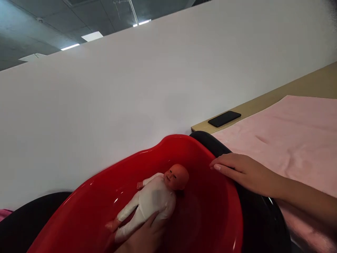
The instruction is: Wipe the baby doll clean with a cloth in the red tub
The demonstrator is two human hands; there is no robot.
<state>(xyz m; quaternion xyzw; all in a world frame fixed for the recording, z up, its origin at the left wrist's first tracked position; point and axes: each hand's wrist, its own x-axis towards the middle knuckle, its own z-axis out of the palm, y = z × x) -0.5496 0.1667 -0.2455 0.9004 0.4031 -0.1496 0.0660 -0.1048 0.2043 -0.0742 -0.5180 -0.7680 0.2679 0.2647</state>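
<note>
A baby doll (157, 196) in a white long-sleeved suit lies on its back inside a glossy red tub (210, 211). Its bald head points to the upper right and its bare feet to the lower left. My left hand (147, 233), dim and cut off by the bottom edge, is closed about the doll's lower arm beside the hip; some fingertips are hard to make out. At the tub's right side, my right hand (237, 168) rests over the rim, palm down, fingers stretched out and holding nothing.
Black curved supports flank the tub, one on the right (259, 218) and one on the left (39, 214). Pink cloth (297, 137) covers much of a wooden table (265, 100), where a black phone (224, 118) lies. A white partition (158, 84) rises behind.
</note>
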